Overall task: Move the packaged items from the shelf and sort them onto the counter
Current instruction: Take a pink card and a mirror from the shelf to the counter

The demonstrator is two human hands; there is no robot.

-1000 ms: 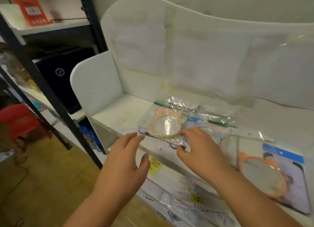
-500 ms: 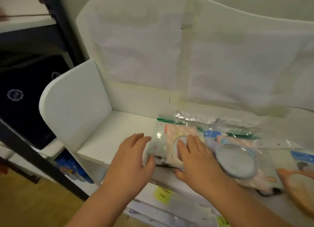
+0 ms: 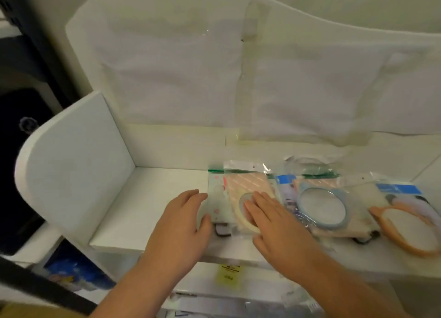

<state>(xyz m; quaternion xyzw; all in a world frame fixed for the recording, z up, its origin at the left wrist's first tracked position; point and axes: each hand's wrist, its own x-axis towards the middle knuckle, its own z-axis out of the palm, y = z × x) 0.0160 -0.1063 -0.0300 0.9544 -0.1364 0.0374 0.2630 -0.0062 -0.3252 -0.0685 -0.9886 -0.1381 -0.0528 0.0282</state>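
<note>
Yellow tag unreadable, both hands flat on packet

Three packaged mirrors lie on the white shelf: a yellow-rimmed one, a blue-rimmed one and an orange-rimmed one. Two hands are present, left hand and right hand. One yellow label shows below.

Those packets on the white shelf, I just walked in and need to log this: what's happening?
A person is handling packaged mirrors on the white shelf. The right hand lies flat on the leftmost packet; the left hand touches its left edge. The blue-rimmed mirror packet and orange-rimmed mirror packet lie untouched to the right.
</note>
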